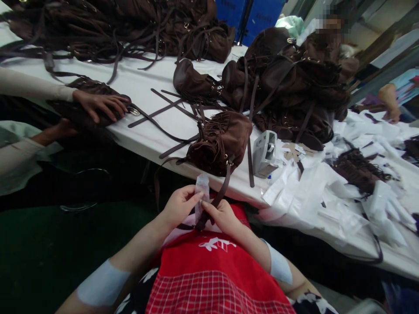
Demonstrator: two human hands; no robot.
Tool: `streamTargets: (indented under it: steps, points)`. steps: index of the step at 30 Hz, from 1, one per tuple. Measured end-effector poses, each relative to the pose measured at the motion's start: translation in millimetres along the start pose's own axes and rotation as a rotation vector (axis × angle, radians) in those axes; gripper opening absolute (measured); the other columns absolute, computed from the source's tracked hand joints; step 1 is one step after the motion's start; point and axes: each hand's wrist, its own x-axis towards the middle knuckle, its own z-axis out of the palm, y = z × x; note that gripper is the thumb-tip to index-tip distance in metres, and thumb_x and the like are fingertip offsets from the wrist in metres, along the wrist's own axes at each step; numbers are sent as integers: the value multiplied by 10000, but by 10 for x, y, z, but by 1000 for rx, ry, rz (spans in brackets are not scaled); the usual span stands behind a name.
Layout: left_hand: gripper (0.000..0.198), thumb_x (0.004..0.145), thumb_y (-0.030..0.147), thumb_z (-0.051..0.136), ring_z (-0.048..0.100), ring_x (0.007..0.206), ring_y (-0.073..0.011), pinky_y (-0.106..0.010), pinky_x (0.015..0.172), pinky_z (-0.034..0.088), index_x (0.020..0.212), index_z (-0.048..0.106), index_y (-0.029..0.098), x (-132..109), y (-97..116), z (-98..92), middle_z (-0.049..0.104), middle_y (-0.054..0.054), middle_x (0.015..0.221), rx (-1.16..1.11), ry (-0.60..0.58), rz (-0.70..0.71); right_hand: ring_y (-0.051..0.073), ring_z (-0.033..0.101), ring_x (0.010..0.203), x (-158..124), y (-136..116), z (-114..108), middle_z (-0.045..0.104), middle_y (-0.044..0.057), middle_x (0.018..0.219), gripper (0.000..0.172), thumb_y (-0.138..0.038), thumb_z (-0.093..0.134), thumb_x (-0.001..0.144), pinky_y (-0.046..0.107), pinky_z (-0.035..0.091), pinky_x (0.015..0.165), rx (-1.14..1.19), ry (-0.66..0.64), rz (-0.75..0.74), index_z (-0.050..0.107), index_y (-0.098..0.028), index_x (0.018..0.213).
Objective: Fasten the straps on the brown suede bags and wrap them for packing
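Observation:
My left hand (179,205) and my right hand (222,216) meet over my lap, just below the table's front edge. Both pinch a small strip of clear plastic wrap (202,188) around a dark brown strap (218,197). The strap runs up to a brown fringed suede bag (220,141) lying on the white table (144,91) right in front of me. My right fingers also close on the strap's lower end.
Heaps of brown bags (288,83) and loose straps cover the table's far side. A grey tape dispenser (265,153) and white paper scraps (327,192) lie to the right. Another person's hand (101,104) rests on a bag at left. A red apron (212,270) covers my lap.

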Motion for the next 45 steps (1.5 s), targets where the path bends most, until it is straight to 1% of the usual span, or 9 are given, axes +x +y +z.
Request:
streamTargets:
  steps: [6,9,14,20,26,29,36,41,45]
  points:
    - [271,706,414,774,631,676,-147,-251,664,511,772,721,156,83,130,38,717,-23,735,-263,206,-83,102,502,536,-34,-62,-10,598,4,590,389,-458,583,874,215,377,509,-151,-26,3,618,-153,634]
    - [317,682,446,791,642,683,-154,-255,662,517,799,721,160,96,160,53,730,-29,757,-276,240,-85,100,510,541,-35,-69,-18,611,4,597,384,-435,573,894,211,387,523,-160,-48,-10,642,-147,649]
    - [267,762,424,718,640,666,-170,-258,628,493,743,727,158,93,98,2,716,-40,709,35,83,13,102,514,545,-35,-41,-41,617,9,605,402,-454,578,903,210,395,519,-181,-67,10,656,-137,670]
    - [279,792,375,695,575,594,-138,-239,573,434,603,668,172,114,93,-237,631,-7,621,425,77,206,155,661,710,-95,-200,-217,730,52,814,414,-496,493,950,242,503,638,-207,-141,-29,734,-164,889]
    - [345,769,409,707,511,454,-110,-218,442,348,548,590,170,83,130,-259,568,10,523,383,0,73,182,714,682,-143,-455,-405,756,72,812,492,-605,533,897,269,559,587,103,181,-138,703,-167,1045]
    - [341,766,398,703,488,461,-103,-219,452,320,544,580,170,70,119,-210,564,14,524,403,-69,71,186,715,651,-140,-537,-439,757,67,798,471,-605,548,891,274,562,546,161,267,-194,689,-185,1051]
    - [347,755,400,700,461,544,-110,-228,508,288,538,550,174,61,57,-196,493,33,551,573,-229,126,196,714,636,-115,-627,-411,757,70,805,512,-657,553,856,318,584,568,157,354,-195,684,-187,1012]
    - [358,764,412,684,452,541,-114,-233,508,273,536,535,179,46,82,-184,481,32,547,583,-241,122,201,710,685,-105,-582,-385,758,69,819,493,-642,529,879,315,565,583,79,394,-218,695,-198,1015]
    - [354,759,402,690,452,535,-114,-233,503,281,534,537,176,37,127,-163,483,28,547,557,-234,147,205,701,722,-109,-526,-380,749,63,830,488,-642,517,889,345,577,648,25,344,-229,694,-211,1031]
